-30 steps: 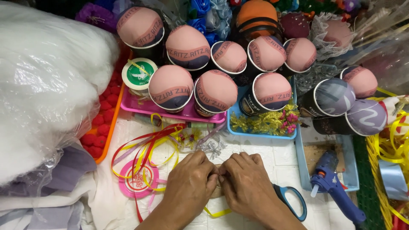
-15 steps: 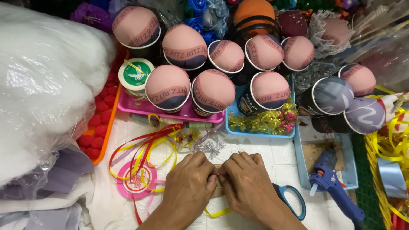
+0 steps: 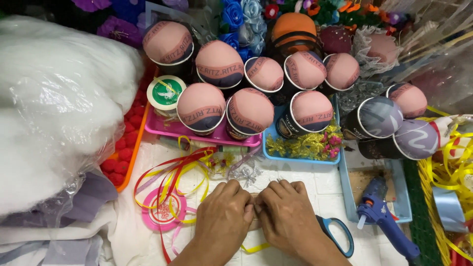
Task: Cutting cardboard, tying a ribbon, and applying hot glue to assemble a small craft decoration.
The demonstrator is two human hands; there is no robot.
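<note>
Both hands sit knuckle to knuckle low on the white counter (image 3: 325, 184). The left hand (image 3: 224, 214) and right hand (image 3: 286, 216) curl inward, fingertips pinched together over something small that stays hidden between them, possibly the yellow ribbon (image 3: 256, 248) trailing out beneath the wrists. Blue-handled scissors (image 3: 337, 234) lie just beside the right hand, partly under it. A blue glue gun (image 3: 382, 219) rests further right, against a pale blue tray (image 3: 347, 197). Left of the hands, red and yellow ribbons (image 3: 170, 175) loop over a pink spool (image 3: 162, 214).
</note>
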